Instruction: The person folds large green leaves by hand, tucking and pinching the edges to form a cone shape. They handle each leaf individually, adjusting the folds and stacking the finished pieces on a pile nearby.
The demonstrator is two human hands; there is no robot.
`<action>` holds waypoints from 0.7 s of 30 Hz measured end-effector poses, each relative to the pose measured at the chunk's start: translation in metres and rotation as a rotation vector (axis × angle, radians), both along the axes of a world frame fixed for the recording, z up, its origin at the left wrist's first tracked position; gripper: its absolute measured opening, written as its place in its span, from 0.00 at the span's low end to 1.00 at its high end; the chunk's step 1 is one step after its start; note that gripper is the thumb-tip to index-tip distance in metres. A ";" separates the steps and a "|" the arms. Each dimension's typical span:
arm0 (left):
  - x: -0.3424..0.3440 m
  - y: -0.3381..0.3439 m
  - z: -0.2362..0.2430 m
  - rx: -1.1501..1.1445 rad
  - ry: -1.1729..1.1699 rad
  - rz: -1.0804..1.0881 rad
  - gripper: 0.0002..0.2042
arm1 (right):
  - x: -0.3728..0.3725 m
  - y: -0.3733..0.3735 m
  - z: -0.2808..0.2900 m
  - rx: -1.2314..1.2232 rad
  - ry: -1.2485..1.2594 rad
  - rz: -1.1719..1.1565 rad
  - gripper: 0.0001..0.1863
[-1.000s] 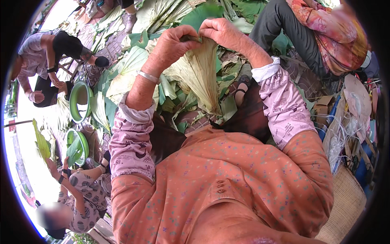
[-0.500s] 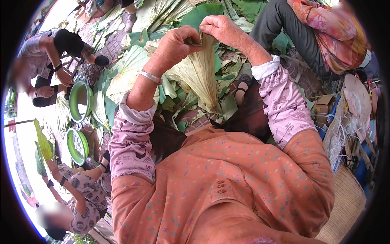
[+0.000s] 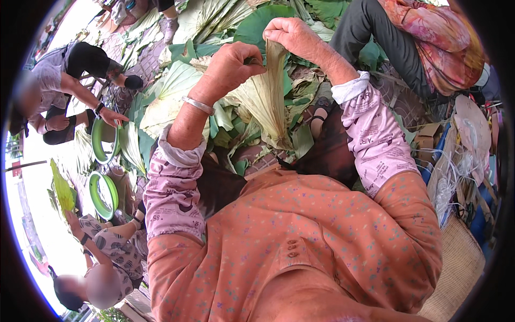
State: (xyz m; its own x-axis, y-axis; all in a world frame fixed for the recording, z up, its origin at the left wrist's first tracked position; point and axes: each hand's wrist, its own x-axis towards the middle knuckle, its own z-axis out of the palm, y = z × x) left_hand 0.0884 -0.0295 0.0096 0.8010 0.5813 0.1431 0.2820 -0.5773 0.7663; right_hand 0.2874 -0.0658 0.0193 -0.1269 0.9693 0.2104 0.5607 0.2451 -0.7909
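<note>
A big pale, dried lotus leaf [image 3: 272, 104], folded into a fan shape, hangs in front of me with its narrow gathered end upward. My right hand [image 3: 299, 40] pinches that upper end between thumb and fingertips. Just left of it, my left hand [image 3: 229, 68] is apart from the pinched end, its index finger curled and a gap showing between finger and thumb. Its palm side is partly hidden. Behind my hands lies a round green leaf [image 3: 265, 24].
Green and pale leaves [image 3: 177, 88] cover the paving ahead. Two green-rimmed basins [image 3: 111, 196] stand at left near two seated people, one holding a yellow-green leaf [image 3: 63, 188]. Another person's dark-trousered leg [image 3: 370, 32] is close at right, beside a cardboard box [image 3: 427, 138] and a woven mat [image 3: 456, 257].
My left hand has let go of the leaf's upper end and opened slightly; my right hand keeps its pinch. At left, one person's hand has reached toward the upper basin.
</note>
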 end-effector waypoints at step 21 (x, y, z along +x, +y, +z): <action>0.003 -0.019 -0.007 0.428 0.081 0.034 0.10 | 0.003 0.009 -0.012 0.057 -0.018 0.008 0.11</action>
State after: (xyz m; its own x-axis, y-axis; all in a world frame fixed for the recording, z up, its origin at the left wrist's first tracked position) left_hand 0.0918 -0.0484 0.0022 0.8010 0.5096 0.3141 0.3561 -0.8274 0.4343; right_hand 0.2904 -0.0566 0.0074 -0.1388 0.9548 0.2628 0.5728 0.2939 -0.7652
